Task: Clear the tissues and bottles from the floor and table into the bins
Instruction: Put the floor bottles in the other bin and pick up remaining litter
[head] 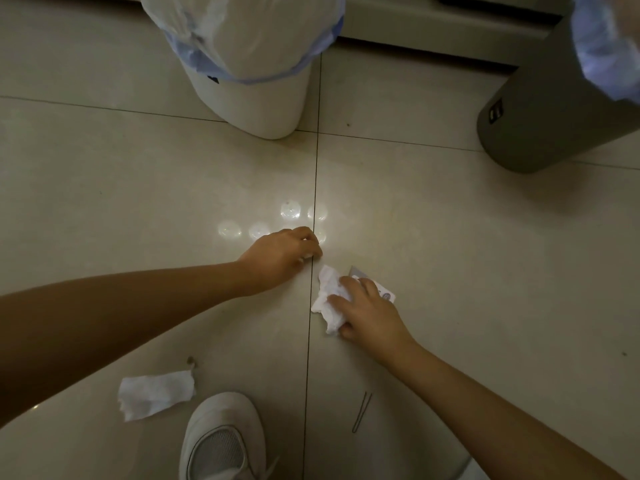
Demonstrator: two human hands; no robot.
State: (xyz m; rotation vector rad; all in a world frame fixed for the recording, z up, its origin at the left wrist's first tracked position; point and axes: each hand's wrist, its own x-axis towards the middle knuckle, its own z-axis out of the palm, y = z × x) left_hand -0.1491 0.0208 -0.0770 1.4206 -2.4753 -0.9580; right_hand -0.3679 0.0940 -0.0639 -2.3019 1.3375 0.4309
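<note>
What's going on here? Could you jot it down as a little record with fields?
Place: tiled floor
Right hand: grips crumpled tissue on the floor
Left hand: fingers curled at the floor, possibly pinching a small scrap
Loose tissue: beside white shoe
Bins: white bin, grey bin, both lined

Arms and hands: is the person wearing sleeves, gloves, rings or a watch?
No. Both forearms are bare as far as the picture shows, with no sleeves in view. The left hand and right hand wear no gloves, and no ring, watch or bracelet shows.
</note>
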